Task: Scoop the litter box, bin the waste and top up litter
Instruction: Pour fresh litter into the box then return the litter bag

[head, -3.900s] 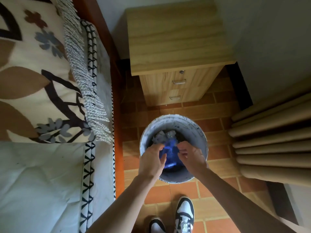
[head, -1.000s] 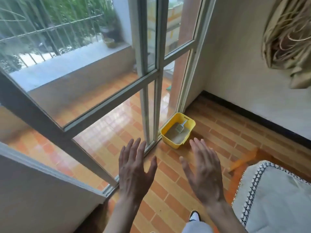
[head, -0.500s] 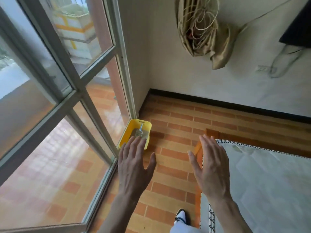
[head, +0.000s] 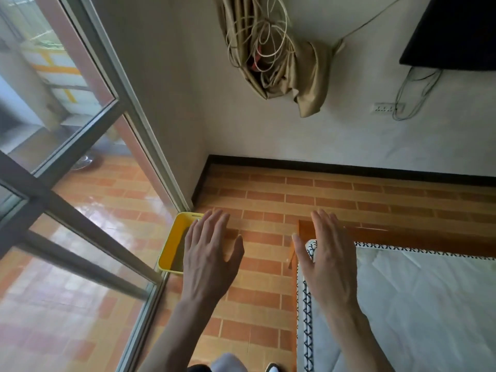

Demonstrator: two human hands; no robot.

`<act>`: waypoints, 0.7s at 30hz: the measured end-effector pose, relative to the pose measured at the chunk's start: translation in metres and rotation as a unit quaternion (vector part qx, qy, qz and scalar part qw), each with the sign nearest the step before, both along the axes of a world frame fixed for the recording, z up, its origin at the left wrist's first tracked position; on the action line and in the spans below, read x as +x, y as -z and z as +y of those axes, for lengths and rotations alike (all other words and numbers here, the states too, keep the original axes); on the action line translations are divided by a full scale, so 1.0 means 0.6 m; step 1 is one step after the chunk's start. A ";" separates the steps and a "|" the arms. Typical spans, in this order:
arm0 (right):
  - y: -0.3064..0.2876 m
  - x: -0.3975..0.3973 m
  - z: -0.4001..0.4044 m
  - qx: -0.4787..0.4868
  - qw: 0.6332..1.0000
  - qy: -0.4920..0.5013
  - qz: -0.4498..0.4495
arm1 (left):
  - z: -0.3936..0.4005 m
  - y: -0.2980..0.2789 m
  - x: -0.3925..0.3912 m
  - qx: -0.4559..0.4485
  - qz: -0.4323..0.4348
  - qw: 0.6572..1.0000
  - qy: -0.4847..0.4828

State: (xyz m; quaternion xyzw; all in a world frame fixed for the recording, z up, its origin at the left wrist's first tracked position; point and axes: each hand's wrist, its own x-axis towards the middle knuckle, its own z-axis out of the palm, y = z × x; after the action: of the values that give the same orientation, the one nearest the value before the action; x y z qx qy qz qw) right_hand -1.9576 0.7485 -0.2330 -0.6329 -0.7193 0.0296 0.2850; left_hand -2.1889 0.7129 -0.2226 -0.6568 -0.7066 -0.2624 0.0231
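- Head view, the step in hand: I judge this to be the approach to the yellow litter box, with both hands empty. The box sits on the brick-tiled floor in the corner, tight against the sliding glass door frame and near the wall's black skirting.
- Head view, what I can see of the box: only its left wall and near rim show; my left hand covers the rest, so I cannot tell whether a scoop lies inside. No litter bag or bin is in sight here.
- Head view, next move: I reckon I need to get lower and closer, then find the scoop or the top-up litter. The gap between the door frame and the wooden bed frame is narrow, so I would watch my footing.
- Head view, left hand: held out palm down, fingers straight and slightly spread, gripping nothing, hovering above the box without clearly touching it.
- Head view, right hand: likewise flat and relaxed, fingers together, empty, hanging over the bed's corner where the white mattress begins.
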 end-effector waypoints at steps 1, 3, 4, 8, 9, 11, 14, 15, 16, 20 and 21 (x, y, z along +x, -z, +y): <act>-0.001 0.005 0.016 -0.005 1.000 0.003 -0.004 | 0.019 -0.001 0.007 0.002 0.001 1.000 0.003; -0.003 0.012 0.049 -0.013 1.000 0.007 -0.011 | 0.057 -0.001 0.018 0.006 0.004 1.000 0.010; -0.003 0.013 0.066 -0.018 1.000 0.008 -0.014 | 0.077 -0.002 0.021 0.005 0.004 1.000 0.012; 0.003 0.016 0.137 -0.031 0.999 0.015 -0.027 | 0.158 0.006 0.028 -0.003 0.006 1.000 0.009; 0.005 0.015 0.157 -0.033 0.999 0.013 -0.032 | 0.181 0.010 0.029 -0.005 0.007 1.000 0.010; 0.011 0.012 0.200 -0.039 0.998 0.011 -0.039 | 0.231 0.017 0.029 -0.010 0.011 1.000 0.020; 0.019 0.003 0.271 -0.041 0.999 0.013 -0.030 | 0.311 0.027 0.022 0.000 0.009 0.999 0.043; 0.020 -0.001 0.296 -0.040 0.999 0.015 -0.025 | 0.338 0.029 0.017 0.001 0.009 0.999 0.049; 0.021 -0.005 0.319 -0.042 0.999 0.018 -0.022 | 0.366 0.030 0.011 0.000 0.009 0.999 0.054; 0.024 -0.023 0.404 -0.060 0.997 0.042 -0.028 | 0.478 0.031 -0.015 0.000 0.012 0.997 0.071; 0.025 -0.027 0.426 -0.062 0.996 0.051 -0.028 | 0.507 0.031 -0.020 0.006 0.011 0.997 0.077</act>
State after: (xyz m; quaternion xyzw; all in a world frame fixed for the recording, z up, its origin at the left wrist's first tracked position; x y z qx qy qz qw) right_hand -1.9736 1.0039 -0.2480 -0.6853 -0.6909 0.0416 0.2263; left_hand -2.2009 1.0173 -0.2411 -0.7121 -0.6520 -0.2600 0.0143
